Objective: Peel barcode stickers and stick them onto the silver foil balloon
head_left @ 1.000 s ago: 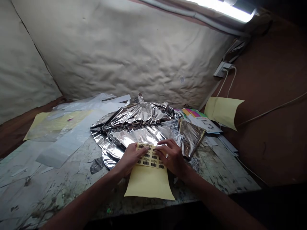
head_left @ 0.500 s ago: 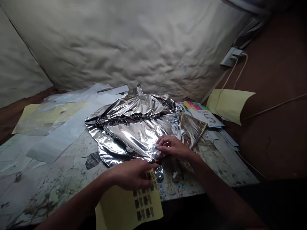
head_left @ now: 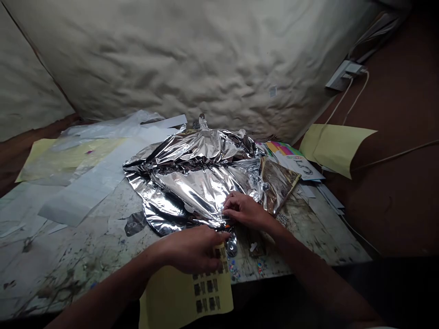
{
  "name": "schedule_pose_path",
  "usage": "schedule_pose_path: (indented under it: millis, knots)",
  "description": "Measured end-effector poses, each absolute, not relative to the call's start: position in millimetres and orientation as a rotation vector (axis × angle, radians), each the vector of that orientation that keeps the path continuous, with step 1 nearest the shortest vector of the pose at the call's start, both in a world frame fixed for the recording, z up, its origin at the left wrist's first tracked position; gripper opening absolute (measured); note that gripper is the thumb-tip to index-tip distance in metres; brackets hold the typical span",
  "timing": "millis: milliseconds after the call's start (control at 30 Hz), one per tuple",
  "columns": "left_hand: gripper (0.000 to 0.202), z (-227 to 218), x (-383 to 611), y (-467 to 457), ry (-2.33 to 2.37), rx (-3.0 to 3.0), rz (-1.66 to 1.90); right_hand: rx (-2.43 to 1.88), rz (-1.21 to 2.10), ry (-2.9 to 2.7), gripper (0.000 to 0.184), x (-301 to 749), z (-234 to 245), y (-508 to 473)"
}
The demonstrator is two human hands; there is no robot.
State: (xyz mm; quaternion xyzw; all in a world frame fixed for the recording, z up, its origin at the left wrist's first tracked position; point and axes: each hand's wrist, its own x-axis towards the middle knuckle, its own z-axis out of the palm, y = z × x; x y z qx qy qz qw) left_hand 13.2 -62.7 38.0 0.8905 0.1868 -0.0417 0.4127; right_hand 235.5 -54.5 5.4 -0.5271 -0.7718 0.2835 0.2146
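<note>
Two hands are busy here: our left hand [head_left: 194,249] is gripping the top edge of a yellow barcode-label sheet [head_left: 178,297], and our right hand [head_left: 245,211] is resting curled fingers on crumpled silver foil [head_left: 202,189], pinching or not we cannot tell. The foil is lying on the table [head_left: 68,256], and we are judging it light, soft and easily creased, best held at its edge.

A cream, rumpled wall covering [head_left: 171,59] rises behind the stained, paint-flecked counter [head_left: 68,256]; a brown wall [head_left: 394,137] runs along the right; a white power socket [head_left: 341,75] sits high there, trailing white cords [head_left: 350,103].
</note>
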Motion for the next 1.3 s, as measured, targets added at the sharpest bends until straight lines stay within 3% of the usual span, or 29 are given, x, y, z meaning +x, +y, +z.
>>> schedule_pose_path:
  millis: [133, 267, 367, 467, 700, 900, 1100, 1300]
  knots:
    - [0.066, 38, 13, -62, 0.465, 2.226, -0.131, -1.431, 0.621, -2.197, 0.007, 231, 1, -58]
    - [0.060, 40, 12, -61, 0.434, 2.207, -0.119, -1.456, 0.473, -2.203, 0.035, 245, 8, -63]
    - [0.057, 43, 9, -59, 0.396, 2.179, -0.115, -1.298, 0.528, -2.416, 0.032, 263, 21, -70]
    - [0.052, 46, 7, -58, 0.346, 2.168, -0.141, -1.181, 0.580, -2.548, 0.044, 271, 25, -77]
    - [0.050, 45, 8, -58, 0.217, 2.157, -0.137, -1.058, 0.370, -2.524, 0.022, 265, 0, -78]
    - [0.025, 46, 7, -58, 0.274, 2.142, -0.171, -1.179, 0.542, -2.246, 0.019, 265, 1, -76]
    - [0.050, 46, 7, -57, 0.435, 2.096, -0.026, -1.463, 0.506, -1.873, 0.019, 261, 12, -51]
    - [0.046, 43, 9, -57, 0.481, 1.993, 0.051, -1.632, 0.450, -2.060, 0.025, 266, 63, 38]
